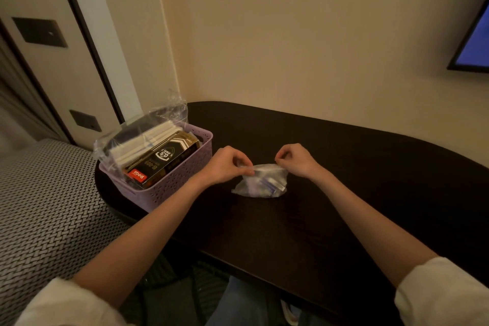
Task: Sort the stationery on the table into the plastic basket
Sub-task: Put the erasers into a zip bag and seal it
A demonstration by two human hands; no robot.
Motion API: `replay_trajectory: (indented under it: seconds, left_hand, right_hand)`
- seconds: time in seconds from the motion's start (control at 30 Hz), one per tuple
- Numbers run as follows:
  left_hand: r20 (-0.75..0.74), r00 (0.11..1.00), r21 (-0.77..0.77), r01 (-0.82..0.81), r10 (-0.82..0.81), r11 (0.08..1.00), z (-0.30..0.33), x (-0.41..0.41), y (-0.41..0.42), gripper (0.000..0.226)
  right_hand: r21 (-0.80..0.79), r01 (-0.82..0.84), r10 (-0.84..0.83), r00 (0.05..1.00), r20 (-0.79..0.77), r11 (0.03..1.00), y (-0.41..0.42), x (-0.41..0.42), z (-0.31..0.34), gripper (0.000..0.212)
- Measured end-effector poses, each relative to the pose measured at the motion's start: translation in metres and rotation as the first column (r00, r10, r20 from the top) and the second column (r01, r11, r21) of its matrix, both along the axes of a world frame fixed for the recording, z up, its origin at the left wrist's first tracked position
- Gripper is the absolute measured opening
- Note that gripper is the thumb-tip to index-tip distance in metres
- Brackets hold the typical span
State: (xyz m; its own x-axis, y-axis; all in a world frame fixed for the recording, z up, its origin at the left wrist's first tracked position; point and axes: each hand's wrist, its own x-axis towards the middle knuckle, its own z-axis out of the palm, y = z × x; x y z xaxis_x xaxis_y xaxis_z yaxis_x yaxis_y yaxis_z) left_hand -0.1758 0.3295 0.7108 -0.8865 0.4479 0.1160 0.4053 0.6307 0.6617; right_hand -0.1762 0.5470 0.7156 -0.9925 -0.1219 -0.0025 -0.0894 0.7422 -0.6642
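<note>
Both hands pinch the top edge of a small clear bag (pixel 260 182) resting on the dark worktop (pixel 344 180): left hand (pixel 229 165) at its left corner, right hand (pixel 296 160) at its right. To do this well, likely press the mouth shut along its whole length before lifting, so nothing spills. Its contents look whitish and bluish, too blurred to name. Just left of the left hand stands the lilac plastic basket (pixel 182 188), holding a black-and-gold pen box (pixel 161 160), white items and a clear wrapper (pixel 148 124).
</note>
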Motion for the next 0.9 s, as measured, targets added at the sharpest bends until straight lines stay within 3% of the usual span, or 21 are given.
replay_trajectory:
  seconds: [0.13, 0.23, 0.37, 0.47, 0.67, 0.9]
  left_hand:
    - [-0.011, 1.000, 0.033, -0.008, 0.008, 0.999, -0.006, 0.000, 0.002, 0.011]
    - [0.003, 0.999, 0.041, -0.039, 0.039, 0.998, -0.008, -0.002, 0.002, 0.011]
    - [0.009, 0.998, 0.086, -0.065, 0.065, 0.994, -0.011, -0.003, 0.004, 0.013]
    - [0.000, 0.996, 0.119, -0.088, 0.088, 0.989, -0.012, -0.002, 0.008, 0.013]
    - [-0.016, 0.984, 0.185, -0.169, 0.175, 0.968, -0.004, -0.008, 0.013, 0.013]
    - [-0.172, 0.965, 0.162, -0.172, 0.200, 0.972, 0.040, -0.022, -0.002, 0.013]
  right_hand:
    - [0.125, -0.161, 0.182, 0.967, -0.179, 0.979, 0.004, 0.014, -0.003, 0.026]
    - [0.147, -0.241, 0.260, 0.956, -0.132, 0.959, 0.007, 0.017, -0.008, 0.023]
    - [0.281, -0.273, 0.301, 0.951, -0.063, 0.920, 0.011, 0.013, -0.021, 0.051]
    - [0.225, -0.316, 0.330, 0.944, -0.026, 0.922, 0.006, 0.012, -0.027, 0.053]
    - [-0.025, -0.246, 0.245, 0.969, -0.027, 0.969, -0.006, 0.009, -0.025, 0.031]
    - [-0.310, -0.158, 0.130, 0.986, -0.108, 0.938, -0.045, -0.004, -0.009, 0.030]
